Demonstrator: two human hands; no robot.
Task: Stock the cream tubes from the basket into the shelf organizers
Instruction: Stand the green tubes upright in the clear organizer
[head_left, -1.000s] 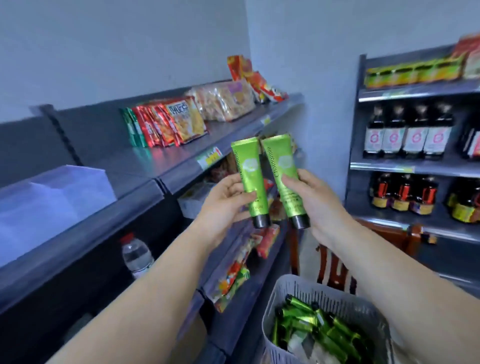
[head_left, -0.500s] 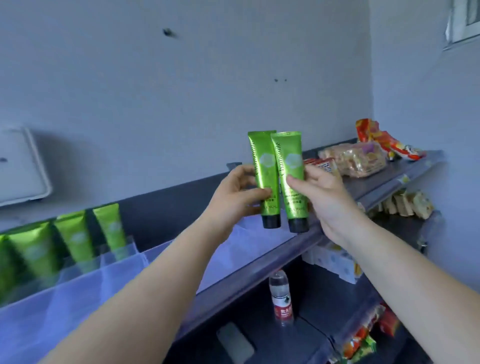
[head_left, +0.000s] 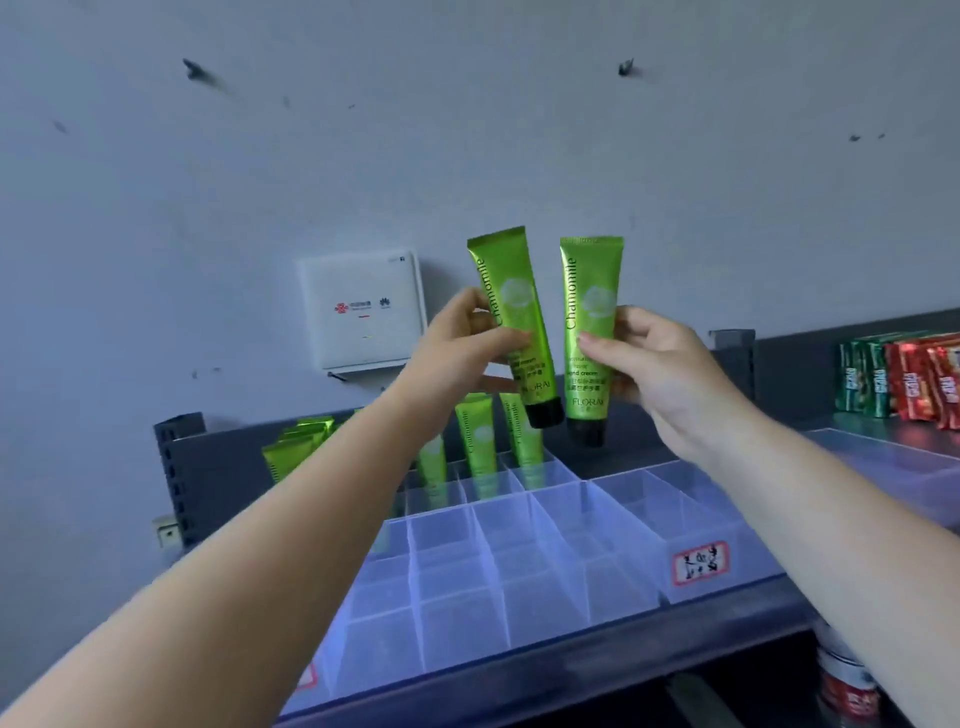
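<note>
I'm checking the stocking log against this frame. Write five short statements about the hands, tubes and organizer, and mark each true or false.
1. Each hand holds one green Chamomile hand cream tube. True: the left hand grips the left tube, the right hand the right tube.
2. Both held tubes point cap up. False: their black caps point down.
3. Tubes already stand in the back row of the clear acrylic organizer. True, stocked tubes stand there.
4. The organizer's front compartments are full. False: those in view hold nothing.
5. Blue snack packets lie on the shelf at right. False: the snack packets are red and green.
</note>
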